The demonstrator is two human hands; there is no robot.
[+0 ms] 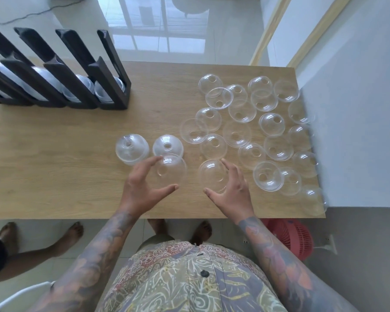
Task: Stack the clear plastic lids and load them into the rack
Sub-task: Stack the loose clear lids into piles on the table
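My left hand (142, 185) spans a clear dome lid (172, 171), index finger on its far left rim and thumb on its near rim. My right hand (233, 188) grips a second clear lid (212, 174) the same way, thumb at the near edge. Two short stacks of lids (132, 149) (167, 146) stand just beyond my left hand. Several loose lids (252, 131) lie scattered over the right half of the wooden table (65, 165), some dome up, some dome down. The dark slotted rack (116, 91) stands at the far left with lid stacks in its slots.
A grey wall borders the table's right edge, and some lids (313, 199) lie against it. A red fan (295, 237) sits on the floor under the right corner. Another person's bare legs (43, 248) are at the lower left, beside a white chair frame (20, 293).
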